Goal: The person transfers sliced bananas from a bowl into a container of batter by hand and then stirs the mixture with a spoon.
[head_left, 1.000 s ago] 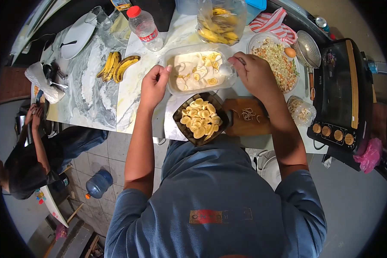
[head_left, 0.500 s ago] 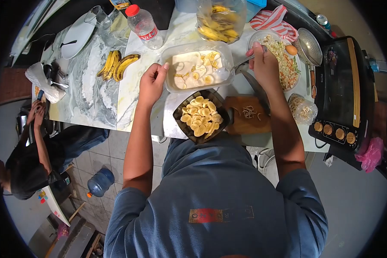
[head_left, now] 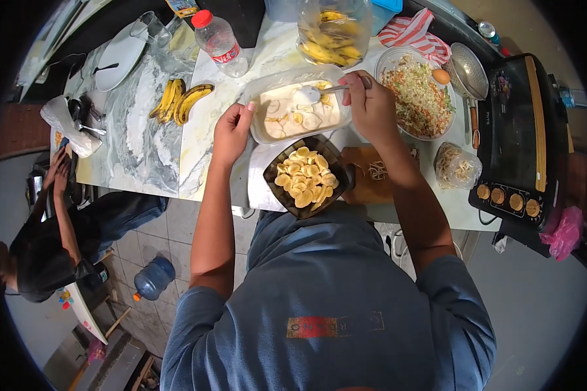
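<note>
My left hand (head_left: 231, 133) is closed on the left rim of a clear plastic container (head_left: 262, 135), which holds a creamy white batter with banana slices in it. With my right hand (head_left: 372, 107) I grip a metal spoon (head_left: 333, 89) by its handle; its batter-coated bowl is over the upper middle of the container, touching or just above the batter. Directly below, nearest my body, a dark square bowl (head_left: 272, 189) is filled with banana slices (head_left: 301, 174). My right forearm partly covers a wooden cutting board (head_left: 362, 193) with bean sprout scraps.
Behind the container are a bag of bananas (head_left: 332, 42) and a red-capped bottle (head_left: 220, 47). Loose bananas (head_left: 179, 101) lie left. Rightward are a bowl of chopped vegetables (head_left: 416, 94) with an egg, bagged sprouts (head_left: 456, 163) and a toaster oven (head_left: 512, 130). Another person (head_left: 52, 221) works far left.
My right hand has moved left and up slightly, bringing the spoon from the container's right side to its upper middle. More batter now covers the banana slices. My left hand keeps its grip.
</note>
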A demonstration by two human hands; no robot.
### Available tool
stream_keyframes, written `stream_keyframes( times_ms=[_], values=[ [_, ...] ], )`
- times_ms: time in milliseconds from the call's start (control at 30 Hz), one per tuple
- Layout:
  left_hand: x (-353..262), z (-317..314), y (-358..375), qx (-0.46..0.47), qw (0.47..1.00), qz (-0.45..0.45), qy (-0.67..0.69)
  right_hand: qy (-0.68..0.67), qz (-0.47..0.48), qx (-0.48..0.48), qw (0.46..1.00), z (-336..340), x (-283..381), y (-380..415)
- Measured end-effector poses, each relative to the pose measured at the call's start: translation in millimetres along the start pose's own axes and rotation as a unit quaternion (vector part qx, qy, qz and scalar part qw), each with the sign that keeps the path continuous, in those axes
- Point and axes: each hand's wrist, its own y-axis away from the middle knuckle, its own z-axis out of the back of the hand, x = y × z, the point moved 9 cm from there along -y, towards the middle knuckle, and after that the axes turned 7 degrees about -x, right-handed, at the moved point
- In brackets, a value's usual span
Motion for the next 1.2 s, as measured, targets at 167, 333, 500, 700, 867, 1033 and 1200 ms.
stream_keyframes(
  times_ms=[167,333,500,700,867,1033,1200],
  values=[
    [-2.5,-0.2,1.7,-0.001,1.000,0.008,-0.002,0.019,0.017,0.020,0.999,-0.4,8.0,1.7],
    [-2.1,-0.4,-0.1,-0.001,1.000,0.001,0.013,-0.028,0.007,0.040,0.999,-13.9,6.1,9.5],
    [-1.8,2.2,1.9,-0.006,1.000,-0.003,0.001,-0.037,-0.020,0.025,0.999,-13.9,5.6,12.0],
    [-4.1,3.8,1.8,-0.016,1.000,-0.004,-0.016,-0.028,0.042,0.019,0.999,-17.8,19.0,-0.5],
    [-8.0,6.1,4.0,-0.020,1.000,-0.002,-0.023,-0.014,0.098,0.062,0.993,-38.9,9.9,-13.4],
    [-4.4,5.5,5.0,-0.018,0.999,0.024,-0.039,-0.030,-0.025,0.065,0.997,-50.4,-20.0,-18.8],
    [-3.9,5.7,2.1,-0.011,0.999,0.010,-0.038,-0.047,-0.013,0.061,0.997,-44.1,-12.5,-15.9]
  ],
)
